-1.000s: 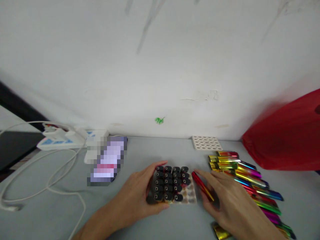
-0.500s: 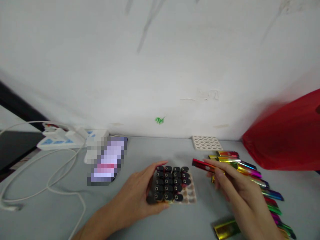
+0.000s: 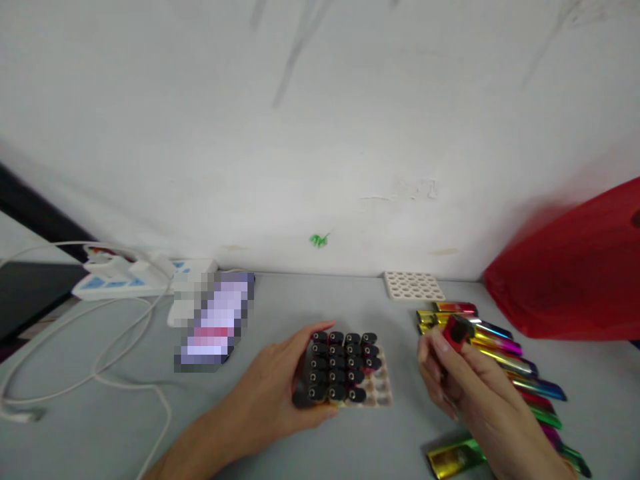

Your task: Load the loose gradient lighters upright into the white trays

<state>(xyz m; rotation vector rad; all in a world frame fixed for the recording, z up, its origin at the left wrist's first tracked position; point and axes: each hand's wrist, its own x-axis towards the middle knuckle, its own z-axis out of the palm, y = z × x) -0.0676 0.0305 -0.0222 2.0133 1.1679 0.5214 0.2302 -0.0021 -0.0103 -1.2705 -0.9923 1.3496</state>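
Observation:
My left hand (image 3: 273, 373) is wrapped round the left side of a cluster of upright sticks with black, holed tips (image 3: 337, 363). They stand in rows in a pale tray (image 3: 383, 393), whose right-hand holes show bare. My right hand (image 3: 465, 380) is closed on a shiny red stick (image 3: 453, 331) with a dark end, held tilted up above the table to the right of the tray. Beside and beneath that hand lie several loose metallic sticks (image 3: 520, 363) in yellow, purple, blue, red and green. One yellow-green stick (image 3: 453, 459) lies nearer the front.
A second white holed tray (image 3: 414, 287) lies by the wall. At the right hangs or stands a red bag (image 3: 575, 280). To the left are a blurred-out phone (image 3: 217, 320), a white power strip (image 3: 120, 283) and looping white cables (image 3: 100, 347) on the grey table.
My right hand has turned the red stick from nearly level, pointing left, to upright with its dark end up, shifting slightly right. My left hand and the tray have stayed put.

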